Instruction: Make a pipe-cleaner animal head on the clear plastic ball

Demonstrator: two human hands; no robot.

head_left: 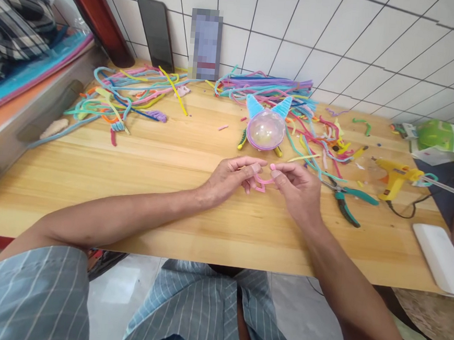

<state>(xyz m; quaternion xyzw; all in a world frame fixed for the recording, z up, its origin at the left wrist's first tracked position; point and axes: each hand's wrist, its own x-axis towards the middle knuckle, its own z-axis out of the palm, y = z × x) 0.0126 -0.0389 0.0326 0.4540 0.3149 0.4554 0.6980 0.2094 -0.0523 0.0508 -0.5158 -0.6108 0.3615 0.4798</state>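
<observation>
Between my two hands is a pink pipe cleaner (262,187), bent into a curve with an angular bend at its lower part. My left hand (234,177) pinches its left side between thumb and fingers. On the other side, my right hand (297,188) grips the right part near a small pink end. Just beyond my fingers stands a clear ball figure (266,129) with a purple rim, two blue pointed ears and yellow-tipped dark feet. Green-handled pliers (346,200) lie right of my right hand.
Loose pipe cleaners (130,97) are heaped at the back left, with another bundle (265,86) along the wall. A yellow glue gun (397,178) and a white power bank (440,257) are at the right. Two phones, one a dark phone (156,34), lean near a red flask (101,18).
</observation>
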